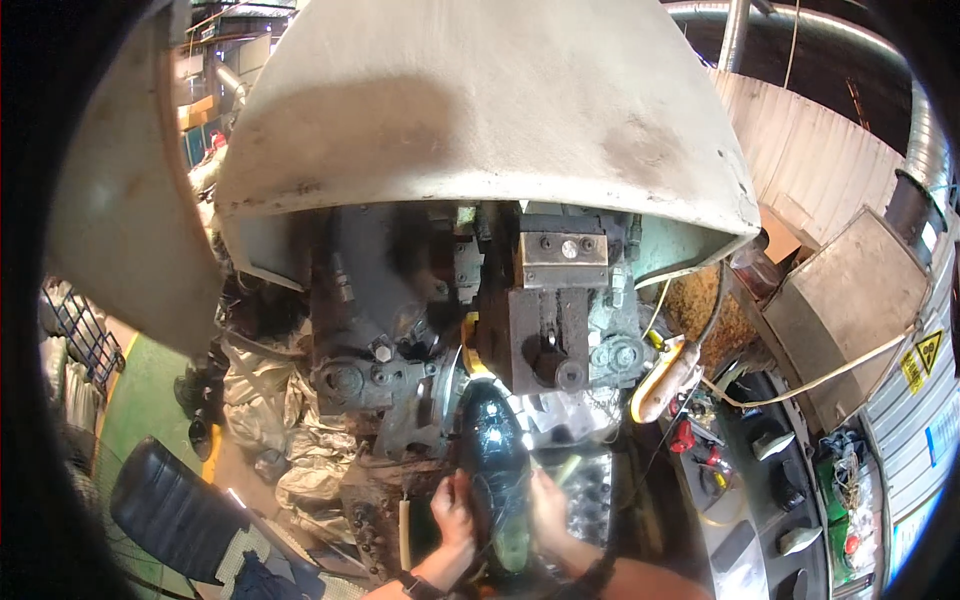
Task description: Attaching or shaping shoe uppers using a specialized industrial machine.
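Note:
A glossy black shoe (pixel 492 450) points toe-away from me, its toe against the dark metal workings of a large machine. My left hand (pixel 453 513) is closed on its left side near the heel, fingers curled. My right hand (pixel 546 510) grips the opposite side, with the fingers along the edge. A watch (pixel 417 586) is on my left wrist. Just beyond the toe, a yellow part (pixel 472 345) shows beside a dark block (pixel 545 335) with a bolted metal plate (pixel 562 258). The shoe's underside is hidden.
An off-white hood (pixel 480 110) overhangs the machine. A yellow-edged hand tool (pixel 665 385) hangs to its right by a cord. Several shoes or lasts lie on a dark rack (pixel 785 490) at the right. On the left are crumpled tan sheeting (pixel 315 470) and a black seat (pixel 175 510).

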Tool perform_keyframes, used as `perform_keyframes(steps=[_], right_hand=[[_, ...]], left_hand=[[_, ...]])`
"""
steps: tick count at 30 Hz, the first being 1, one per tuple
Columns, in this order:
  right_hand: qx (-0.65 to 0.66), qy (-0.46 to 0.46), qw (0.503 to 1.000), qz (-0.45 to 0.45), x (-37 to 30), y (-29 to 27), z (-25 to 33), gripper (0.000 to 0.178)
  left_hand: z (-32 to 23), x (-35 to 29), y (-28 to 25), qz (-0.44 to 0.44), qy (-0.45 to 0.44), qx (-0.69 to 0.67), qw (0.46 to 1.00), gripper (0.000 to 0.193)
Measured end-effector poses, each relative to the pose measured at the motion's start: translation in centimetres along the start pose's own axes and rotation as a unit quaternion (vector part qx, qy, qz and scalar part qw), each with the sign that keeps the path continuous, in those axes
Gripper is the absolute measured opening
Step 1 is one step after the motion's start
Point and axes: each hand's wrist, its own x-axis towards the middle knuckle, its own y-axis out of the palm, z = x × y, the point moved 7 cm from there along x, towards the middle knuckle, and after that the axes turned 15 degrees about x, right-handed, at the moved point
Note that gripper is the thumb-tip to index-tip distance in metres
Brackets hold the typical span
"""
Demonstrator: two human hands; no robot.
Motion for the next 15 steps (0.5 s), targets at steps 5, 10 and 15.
perform_keyframes(steps=[5, 10, 15], right_hand=[[-0.076, 0.082, 0.991, 0.073, 1.1, -2.4, 1.1, 0.050], [-0.017, 0.104, 0.989, 0.101, 1.2, -4.1, 4.1, 0.035], [-0.012, 0.084, 0.992, 0.096, 1.0, -5.6, 5.5, 0.039]], left_hand=[[8.8, -0.4, -1.6, 0.203, -0.018, 0.188, 0.961, 0.026], [27.7, -7.0, -8.1, 0.385, -0.038, 0.279, 0.879, 0.064], [30.7, -8.1, -5.3, 0.326, 0.026, 0.458, 0.827, 0.071]])
